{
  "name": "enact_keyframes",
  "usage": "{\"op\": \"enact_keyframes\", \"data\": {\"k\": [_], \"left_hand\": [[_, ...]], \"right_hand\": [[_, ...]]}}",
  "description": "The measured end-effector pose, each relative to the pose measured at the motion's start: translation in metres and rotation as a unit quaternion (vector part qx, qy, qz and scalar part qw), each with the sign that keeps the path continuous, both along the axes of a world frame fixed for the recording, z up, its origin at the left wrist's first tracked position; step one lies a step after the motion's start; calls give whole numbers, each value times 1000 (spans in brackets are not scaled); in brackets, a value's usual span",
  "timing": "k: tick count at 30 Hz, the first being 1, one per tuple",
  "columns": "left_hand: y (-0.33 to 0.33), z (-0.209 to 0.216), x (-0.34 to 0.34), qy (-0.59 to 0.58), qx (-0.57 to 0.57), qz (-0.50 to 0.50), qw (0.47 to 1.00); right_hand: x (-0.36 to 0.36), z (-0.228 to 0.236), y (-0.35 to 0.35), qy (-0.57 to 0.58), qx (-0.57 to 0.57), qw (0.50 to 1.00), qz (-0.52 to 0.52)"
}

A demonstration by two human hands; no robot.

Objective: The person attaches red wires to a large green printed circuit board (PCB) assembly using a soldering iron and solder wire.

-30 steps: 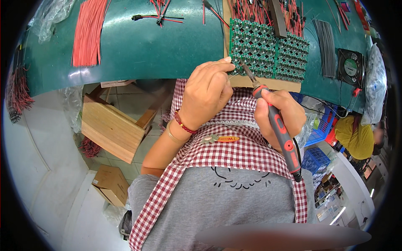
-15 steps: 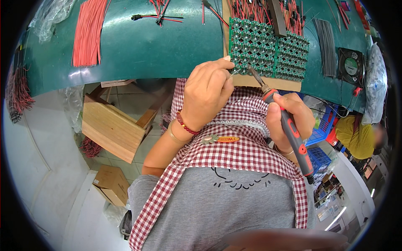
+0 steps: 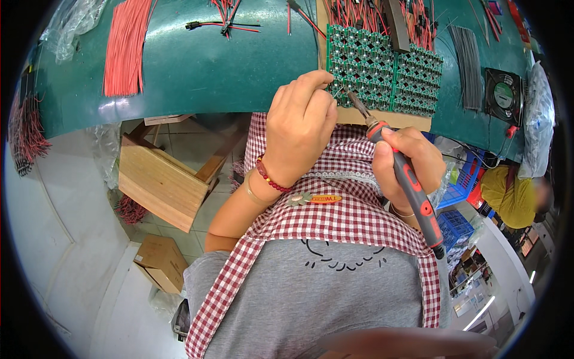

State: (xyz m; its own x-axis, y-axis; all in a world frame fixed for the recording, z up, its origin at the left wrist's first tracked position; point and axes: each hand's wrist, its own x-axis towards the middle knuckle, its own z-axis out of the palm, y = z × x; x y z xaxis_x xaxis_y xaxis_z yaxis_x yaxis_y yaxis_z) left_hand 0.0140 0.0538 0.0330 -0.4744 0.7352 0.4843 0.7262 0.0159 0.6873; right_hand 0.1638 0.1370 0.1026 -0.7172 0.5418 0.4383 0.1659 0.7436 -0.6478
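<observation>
My right hand (image 3: 417, 157) is wrapped round the grey and red handle of a soldering iron (image 3: 414, 184). The iron's metal tip slants up and left to the near edge of a panel of green circuit boards (image 3: 362, 57). My left hand (image 3: 301, 125) is closed in a pinch at the panel's near left corner. A thin silvery strand of solder wire (image 3: 339, 93) shows between its fingertips and the iron's tip. The panel lies on a brown board (image 3: 412, 121). Red and black wires (image 3: 359, 13) stand along its far side, and a dark bar (image 3: 396, 25) rests across it.
The green table (image 3: 227, 78) carries a bundle of red wires (image 3: 125, 48) on the left. Grey wires (image 3: 466, 69) and a small black fan (image 3: 503, 94) lie to the right. A wooden stool (image 3: 162, 179) stands below. Another person (image 3: 508, 196) is farther off at right.
The iron's tip has shifted slightly left along the panel's near edge. My left hand has turned a little, and its fingertips have moved up; both hands keep their hold.
</observation>
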Motion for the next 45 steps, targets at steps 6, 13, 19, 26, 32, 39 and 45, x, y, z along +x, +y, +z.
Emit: {"op": "enact_keyframes", "data": {"k": [6, 13, 19, 26, 32, 39, 45], "left_hand": [[0, 4, 1, 8, -18, -1, 1000], [3, 9, 0, 7, -30, -5, 999], [4, 13, 0, 2, -46, -5, 999], [-7, 16, 2, -12, -31, 7, 999], [-13, 13, -2, 14, -47, 6, 999], [-23, 10, 11, -85, -21, 17, 996], [-29, 1, 14, -99, -9, -7, 995]], "right_hand": [[-3, 2, -1, -23, 8, 1000, -5], [-6, 4, -3, -47, 8, 999, -14], [-8, 13, 0, -38, 10, 999, 10], [9, 24, 1, -47, 10, 999, 5], [5, 17, 0, -25, -1, 1000, 4], [23, 5, 0, 10, -13, 1000, 12], [40, -15, -8, 57, -37, 998, 15]]}}
